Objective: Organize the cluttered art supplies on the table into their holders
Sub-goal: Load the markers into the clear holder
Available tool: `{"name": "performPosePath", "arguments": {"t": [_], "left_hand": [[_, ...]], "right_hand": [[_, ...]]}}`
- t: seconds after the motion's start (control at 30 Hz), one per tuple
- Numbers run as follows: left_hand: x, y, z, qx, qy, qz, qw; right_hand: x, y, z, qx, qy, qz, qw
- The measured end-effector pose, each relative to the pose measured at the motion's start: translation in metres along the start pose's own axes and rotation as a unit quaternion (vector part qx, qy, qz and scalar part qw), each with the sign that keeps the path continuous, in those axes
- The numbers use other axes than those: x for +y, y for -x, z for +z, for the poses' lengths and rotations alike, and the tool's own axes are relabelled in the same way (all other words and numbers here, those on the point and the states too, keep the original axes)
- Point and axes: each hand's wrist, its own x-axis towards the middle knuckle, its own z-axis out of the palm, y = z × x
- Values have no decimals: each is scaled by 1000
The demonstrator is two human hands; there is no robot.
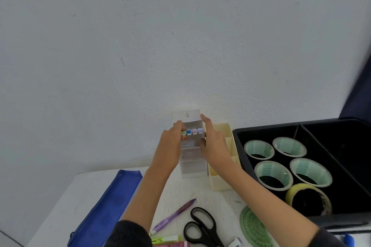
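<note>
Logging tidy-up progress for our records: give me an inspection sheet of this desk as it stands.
Surface: white table, supplies spread over it.
Job's things: white holder with a row of markers in its top tier; cream organizer beside it; black tray holding five tape rolls.
Clutter: blue pouch, purple pen, scissors, green protractor, highlighters at the near edge.
Hands: left hand pinches the green-capped marker; right hand grips the holder's right wall.
Cables: nothing seen.
Surroundings: pale wall; dark blue shape at top right.
</note>
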Motion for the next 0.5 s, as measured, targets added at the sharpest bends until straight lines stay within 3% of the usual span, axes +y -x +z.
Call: {"name": "performPosePath", "arguments": {"t": [0.23,0.37,0.5], "left_hand": [[-2,-1,2,-3,11,-2,1000],[0,-1,-7,-27,-25,29,999],[14,17,-16,54,-100,102,988]], "right_hand": [[2,-3,0,12,-39,-7,999],[3,-2,-9,-20,-68,-15,997],[-7,18,-29,-25,-31,-3,999]]}}
